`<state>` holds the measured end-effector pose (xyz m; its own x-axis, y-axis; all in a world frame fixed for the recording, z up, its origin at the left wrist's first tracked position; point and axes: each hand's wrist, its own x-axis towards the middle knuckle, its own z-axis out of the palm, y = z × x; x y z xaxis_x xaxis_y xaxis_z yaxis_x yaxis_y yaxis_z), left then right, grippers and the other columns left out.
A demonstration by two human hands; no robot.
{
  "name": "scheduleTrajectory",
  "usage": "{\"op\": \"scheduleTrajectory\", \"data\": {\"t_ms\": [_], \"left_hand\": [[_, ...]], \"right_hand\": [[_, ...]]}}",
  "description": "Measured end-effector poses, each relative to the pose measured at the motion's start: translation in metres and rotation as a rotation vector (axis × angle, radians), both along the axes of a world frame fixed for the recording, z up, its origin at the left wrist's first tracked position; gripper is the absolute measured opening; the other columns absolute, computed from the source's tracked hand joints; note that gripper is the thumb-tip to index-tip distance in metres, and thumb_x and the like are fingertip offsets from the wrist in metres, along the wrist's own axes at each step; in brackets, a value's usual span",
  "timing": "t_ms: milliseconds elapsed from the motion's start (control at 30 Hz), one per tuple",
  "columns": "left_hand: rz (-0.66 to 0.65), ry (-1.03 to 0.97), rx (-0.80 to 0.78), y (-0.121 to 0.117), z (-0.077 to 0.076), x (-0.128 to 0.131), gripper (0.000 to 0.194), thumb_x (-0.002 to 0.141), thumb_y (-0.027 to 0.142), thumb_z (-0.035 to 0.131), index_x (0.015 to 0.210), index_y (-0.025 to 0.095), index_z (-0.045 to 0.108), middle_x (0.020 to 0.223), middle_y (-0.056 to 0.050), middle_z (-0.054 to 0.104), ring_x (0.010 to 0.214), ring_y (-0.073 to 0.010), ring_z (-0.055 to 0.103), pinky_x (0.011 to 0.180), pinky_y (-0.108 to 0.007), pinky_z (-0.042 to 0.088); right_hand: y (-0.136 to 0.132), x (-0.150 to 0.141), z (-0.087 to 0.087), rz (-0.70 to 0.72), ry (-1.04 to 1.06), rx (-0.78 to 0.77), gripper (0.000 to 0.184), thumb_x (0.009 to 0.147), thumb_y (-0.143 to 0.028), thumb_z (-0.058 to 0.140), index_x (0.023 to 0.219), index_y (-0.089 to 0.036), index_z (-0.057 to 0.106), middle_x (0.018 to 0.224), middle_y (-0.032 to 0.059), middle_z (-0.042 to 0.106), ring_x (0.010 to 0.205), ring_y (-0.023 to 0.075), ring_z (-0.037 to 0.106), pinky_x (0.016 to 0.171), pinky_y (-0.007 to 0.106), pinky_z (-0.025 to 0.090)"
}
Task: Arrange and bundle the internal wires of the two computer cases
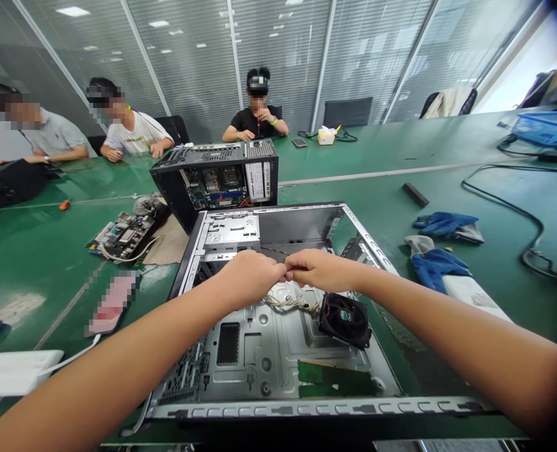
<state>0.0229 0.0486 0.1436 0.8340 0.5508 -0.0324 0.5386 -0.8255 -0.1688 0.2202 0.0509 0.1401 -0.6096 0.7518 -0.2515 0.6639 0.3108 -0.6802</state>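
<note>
My left hand (253,276) and my right hand (323,269) meet above the open computer case (278,339). Both are closed, fingertips pinched together and touching; what they hold is hidden between the fingers. A thin dark twisted cable (275,250) runs up behind the fingers of my right hand. Below the hands, a whitish braided cable bundle (293,305) lies in the case, leading toward a black cooling fan (344,319). Green memory sticks (335,378) rest on the metal floor of the case near its front edge. A silver drive cage (231,230) fills the back left corner.
Behind stands a second computer case (172,188), its board exposed. At left are a motherboard (127,237), a pink phone (113,301) and a white power bank (17,371). Blue gloves (436,263) and a black cable (514,204) lie right. Three people sit across the green table (354,163).
</note>
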Motion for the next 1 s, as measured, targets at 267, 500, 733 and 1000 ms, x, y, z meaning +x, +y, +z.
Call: {"op": "scheduleTrajectory", "data": {"t_ms": [267, 500, 733, 1000], "left_hand": [[0.005, 0.062, -0.039, 0.0008, 0.0057, -0.0001, 0.020, 0.097, 0.021, 0.050, 0.087, 0.017, 0.067, 0.069, -0.004, 0.068, 0.060, -0.0162, 0.062, 0.054, -0.028, 0.036], [-0.004, -0.025, 0.049, -0.0028, 0.0051, -0.0022, 0.021, 0.097, 0.032, 0.052, 0.096, 0.014, 0.062, 0.083, -0.006, 0.070, 0.071, -0.0180, 0.066, 0.058, -0.028, 0.041], [-0.009, -0.096, 0.113, -0.0009, -0.0012, -0.0046, 0.015, 0.098, 0.023, 0.048, 0.095, 0.014, 0.060, 0.079, -0.005, 0.068, 0.065, -0.0165, 0.063, 0.054, -0.028, 0.039], [-0.023, -0.064, 0.109, 0.0022, 0.0005, -0.0064, 0.011, 0.092, 0.013, 0.050, 0.089, 0.015, 0.060, 0.065, -0.003, 0.065, 0.057, -0.0140, 0.059, 0.051, -0.026, 0.034]], "right_hand": [[-0.0024, 0.0000, -0.0027, -0.045, 0.041, 0.028, 0.011, 0.086, -0.024, 0.052, 0.081, -0.018, 0.059, 0.071, 0.0007, 0.060, 0.062, 0.0130, 0.050, 0.061, 0.027, 0.037], [-0.0001, 0.0010, -0.0005, -0.078, 0.097, -0.064, 0.012, 0.087, -0.023, 0.049, 0.077, -0.018, 0.055, 0.067, -0.0013, 0.053, 0.057, 0.0119, 0.048, 0.057, 0.026, 0.037], [0.0004, 0.0004, -0.0018, -0.037, 0.120, -0.041, 0.010, 0.084, -0.020, 0.051, 0.077, -0.017, 0.057, 0.069, -0.0007, 0.054, 0.060, 0.0118, 0.046, 0.058, 0.026, 0.035], [0.0001, -0.0008, -0.0083, -0.111, 0.165, -0.021, 0.010, 0.084, -0.027, 0.055, 0.079, -0.018, 0.056, 0.068, -0.0015, 0.053, 0.060, 0.0121, 0.043, 0.056, 0.027, 0.033]]}}
